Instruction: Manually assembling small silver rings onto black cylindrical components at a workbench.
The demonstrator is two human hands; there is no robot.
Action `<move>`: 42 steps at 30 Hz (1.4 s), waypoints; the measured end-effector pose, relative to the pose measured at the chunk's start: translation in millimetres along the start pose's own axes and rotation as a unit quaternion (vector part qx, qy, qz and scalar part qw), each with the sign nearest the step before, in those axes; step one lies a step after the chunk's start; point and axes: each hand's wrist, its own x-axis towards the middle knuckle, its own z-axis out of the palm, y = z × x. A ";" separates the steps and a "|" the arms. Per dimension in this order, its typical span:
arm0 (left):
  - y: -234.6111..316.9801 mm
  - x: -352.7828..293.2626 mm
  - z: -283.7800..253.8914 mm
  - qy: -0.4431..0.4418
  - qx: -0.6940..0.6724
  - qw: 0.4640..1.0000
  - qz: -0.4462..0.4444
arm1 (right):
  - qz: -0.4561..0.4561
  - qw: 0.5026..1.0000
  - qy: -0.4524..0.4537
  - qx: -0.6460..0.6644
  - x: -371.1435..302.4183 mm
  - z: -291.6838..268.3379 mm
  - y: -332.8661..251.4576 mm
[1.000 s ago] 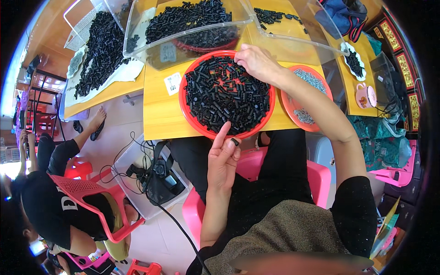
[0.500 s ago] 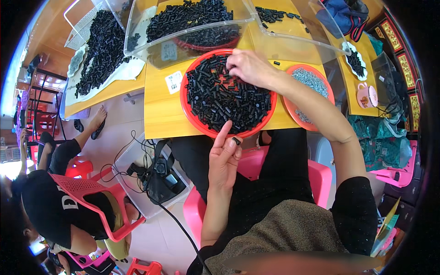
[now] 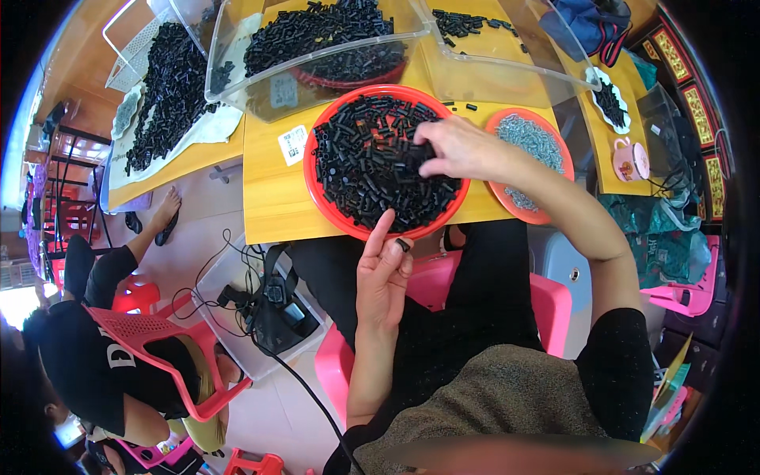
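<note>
A round red basin [image 3: 310, 178] full of short black tube-shaped pieces [image 3: 372, 186] stands at the table's near edge. Over its right side my right hand [image 3: 463, 149] reaches in, thumb and fingers curved and apart among the pieces; black pieces show in the gap between them. My left hand [image 3: 381, 277] is palm up just below the basin's near rim. Its thumb and curled fingers pinch one small black tube [image 3: 403, 245], while the index finger points up toward the rim.
Right of the basin, a red plate [image 3: 564, 178] holds small silvery screw-like parts. Clear plastic bins [image 3: 277, 99] stand behind, near more black pieces. Further right are a white dish [image 3: 625, 119] and a pink mug [image 3: 631, 161]. On the left, a person sits on a red chair [image 3: 150, 332] beside a cable-filled bin [image 3: 237, 356].
My right hand has moved from the basin's far side down to its right side, and its fingers have spread. The left hand keeps its pinch on the small black tube.
</note>
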 end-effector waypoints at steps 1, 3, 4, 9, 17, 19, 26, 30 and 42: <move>-0.8 0.4 -0.1 -0.001 0.002 1.000 -0.002 | -0.056 0.998 0.033 0.003 10.8 9.9 9.0; -1.2 0.5 -0.9 -0.004 0.001 1.000 0.000 | -0.090 0.994 0.062 0.030 33.8 16.7 6.9; -1.6 0.6 -0.1 -0.005 0.001 1.000 -0.002 | -0.122 0.987 0.090 0.054 42.5 17.8 2.7; 0.1 0.1 -1.8 -0.012 -0.002 1.000 0.005 | -0.006 0.975 0.081 0.207 56.6 -13.4 -13.9; 0.3 1.0 -5.1 -0.009 0.000 1.000 0.003 | 0.042 0.997 0.055 0.041 -6.0 -31.2 26.6; 0.8 0.8 -4.7 -0.014 -0.001 1.000 0.006 | 0.040 0.996 0.061 0.052 -7.4 -20.4 28.4; 0.8 0.8 -0.4 0.001 0.003 1.000 -0.003 | -0.050 0.988 0.072 0.126 39.7 6.9 1.3; 1.9 0.8 -0.1 0.006 0.000 1.000 -0.002 | -0.024 0.972 0.063 0.226 52.2 -14.2 -2.7; 3.8 -0.3 -2.6 -0.015 0.000 1.000 -0.006 | -0.008 0.978 0.137 0.155 86.1 -156.9 -27.2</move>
